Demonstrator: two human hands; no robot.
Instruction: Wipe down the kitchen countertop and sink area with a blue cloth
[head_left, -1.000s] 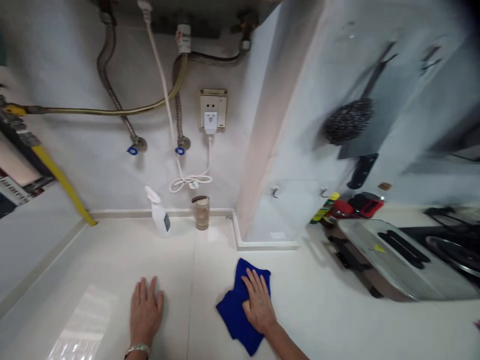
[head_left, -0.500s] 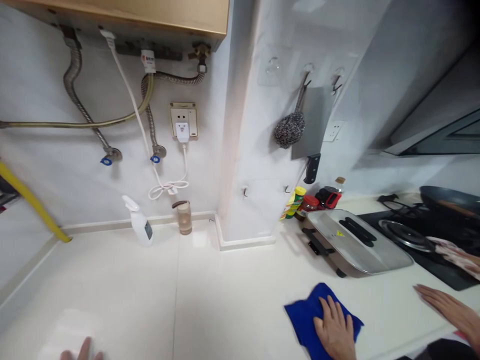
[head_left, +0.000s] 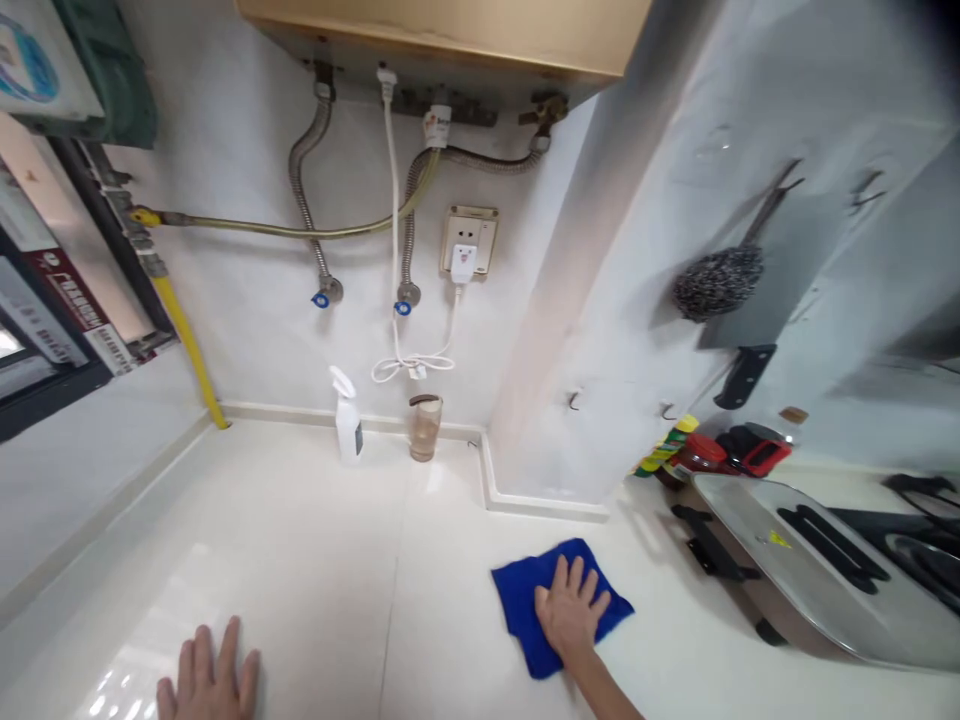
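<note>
A blue cloth (head_left: 523,590) lies spread on the white countertop (head_left: 322,560), in front of the wall pillar. My right hand (head_left: 571,610) rests flat on it, palm down with its fingers apart. At the lower left, my left hand (head_left: 210,680) is open over the countertop, fingers spread and holding nothing; whether it touches the surface is hard to tell. Against the back wall stand a white spray bottle (head_left: 348,425) and a brownish clear jug (head_left: 425,432) with a dark handle.
An electric pan (head_left: 817,570) with a metal lid sits at the right. Behind it are a red-lidded jar (head_left: 701,455) and other containers. A scrubber (head_left: 720,283) and a cleaver (head_left: 772,300) hang from the pillar (head_left: 570,350). A yellow pipe (head_left: 187,345) reaches the counter at left.
The view has turned left. My right hand and the cloth have slid left, away from the pan. More of my left hand shows. Another person's hand at the far right is now out of view.
</note>
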